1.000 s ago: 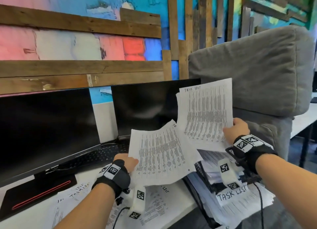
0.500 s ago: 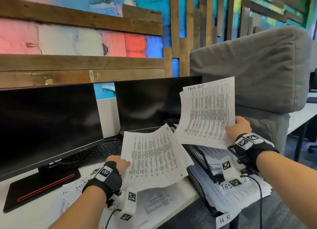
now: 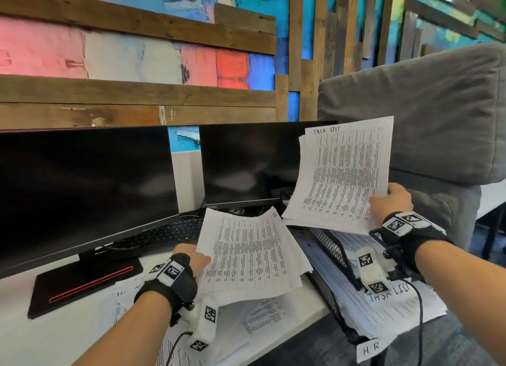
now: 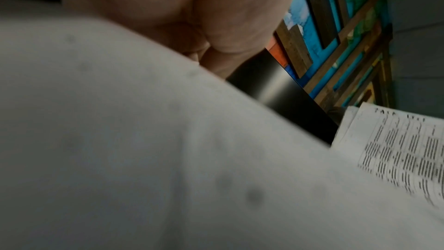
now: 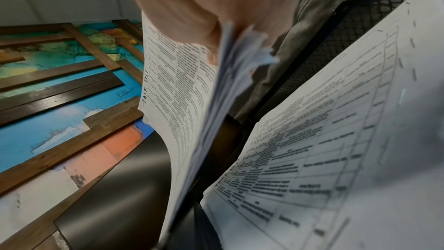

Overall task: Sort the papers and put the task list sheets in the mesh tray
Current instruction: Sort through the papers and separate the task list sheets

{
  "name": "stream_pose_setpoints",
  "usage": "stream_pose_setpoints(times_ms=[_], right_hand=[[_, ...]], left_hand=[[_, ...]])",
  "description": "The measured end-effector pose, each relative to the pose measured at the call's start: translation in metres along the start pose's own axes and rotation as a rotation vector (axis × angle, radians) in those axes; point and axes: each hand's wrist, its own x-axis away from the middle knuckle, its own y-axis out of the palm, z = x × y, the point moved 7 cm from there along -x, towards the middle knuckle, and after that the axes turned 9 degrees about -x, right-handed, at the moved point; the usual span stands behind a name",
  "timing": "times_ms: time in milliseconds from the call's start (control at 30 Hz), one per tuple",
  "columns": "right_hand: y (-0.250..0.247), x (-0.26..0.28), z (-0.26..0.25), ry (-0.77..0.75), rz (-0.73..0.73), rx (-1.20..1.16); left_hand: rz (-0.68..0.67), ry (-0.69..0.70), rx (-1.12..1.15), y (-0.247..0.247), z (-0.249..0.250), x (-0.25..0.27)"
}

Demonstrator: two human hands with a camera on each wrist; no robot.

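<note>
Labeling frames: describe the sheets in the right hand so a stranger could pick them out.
Start at the grey cushion on the right. In front of it, above the mesh tray, the right hand pinches a raised stack of sheets. Unlike the left hand's papers, its top is handwritten TASK LIST.

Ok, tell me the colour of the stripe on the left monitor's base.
Red, on the black monitor base; clearest in the head view.
</note>
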Motion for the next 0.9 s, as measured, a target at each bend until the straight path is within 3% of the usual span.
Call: stream_pose_setpoints(times_ms=[267, 733, 900], right_hand=[[-0.004, 0.004, -0.006, 0.009, 0.039, -0.094], [-0.005, -0.005, 0.008, 0.037, -0.024, -0.096], [0.001, -0.015, 0.014, 0.023, -0.114, -0.087]], left_hand=[[-0.058, 0.102, -0.081, -0.006, 0.018, 0.006], [-0.139, 0.142, 0.122, 0.027, 0.064, 0.010], [-0.189, 0.149, 0.242, 0.059, 0.095, 0.013]])
